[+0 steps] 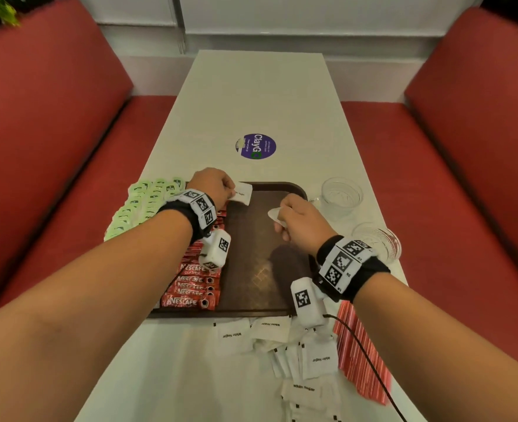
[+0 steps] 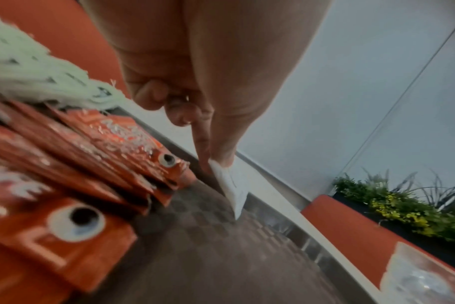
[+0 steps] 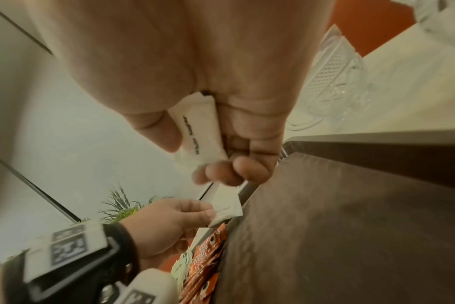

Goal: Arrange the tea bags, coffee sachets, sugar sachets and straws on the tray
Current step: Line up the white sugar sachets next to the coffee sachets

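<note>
Left hand (image 1: 212, 185): fingers pinch a white sugar sachet (image 1: 242, 193) over the tray (image 1: 257, 287)'s far corner.
Right hand (image 1: 297, 222): fingers curl round a second sugar sachet (image 3: 201, 135).
Coffee sachets (image 1: 195, 281): under left wrist.
Loose sugar sachets (image 1: 285, 345): tabletop (image 1: 257, 95), nearer than both hands.

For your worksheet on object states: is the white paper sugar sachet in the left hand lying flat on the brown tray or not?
Not flat: the left hand pinches the white paper sugar sachet tilted, low corner at the brown tray.
</note>
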A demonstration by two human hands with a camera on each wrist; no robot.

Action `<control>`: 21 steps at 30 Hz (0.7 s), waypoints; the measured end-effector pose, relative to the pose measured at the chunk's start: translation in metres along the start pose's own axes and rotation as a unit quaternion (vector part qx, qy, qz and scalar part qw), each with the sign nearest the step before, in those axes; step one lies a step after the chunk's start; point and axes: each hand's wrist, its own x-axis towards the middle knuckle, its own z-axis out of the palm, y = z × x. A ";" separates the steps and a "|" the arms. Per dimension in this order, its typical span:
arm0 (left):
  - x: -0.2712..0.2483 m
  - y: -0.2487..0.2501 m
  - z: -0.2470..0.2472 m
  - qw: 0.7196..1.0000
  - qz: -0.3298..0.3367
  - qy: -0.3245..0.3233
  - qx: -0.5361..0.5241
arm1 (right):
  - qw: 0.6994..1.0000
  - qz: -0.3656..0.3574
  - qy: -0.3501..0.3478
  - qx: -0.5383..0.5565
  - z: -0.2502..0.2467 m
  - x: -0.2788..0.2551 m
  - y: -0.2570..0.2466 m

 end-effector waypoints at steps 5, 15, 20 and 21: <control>0.024 0.008 0.021 0.998 -0.017 -0.030 0.057 | 1.000 -0.011 -0.010 -0.022 -0.006 0.002 0.004; 0.018 0.010 0.016 0.986 0.035 0.004 0.165 | 0.993 -0.049 0.035 -0.100 0.004 0.022 0.010; 0.000 0.024 -0.013 0.993 0.108 0.030 0.039 | 0.993 -0.043 0.035 -0.101 0.012 0.025 0.005; -0.007 0.027 -0.020 0.991 0.129 0.016 -0.001 | 0.993 -0.046 0.035 -0.101 0.013 0.024 0.003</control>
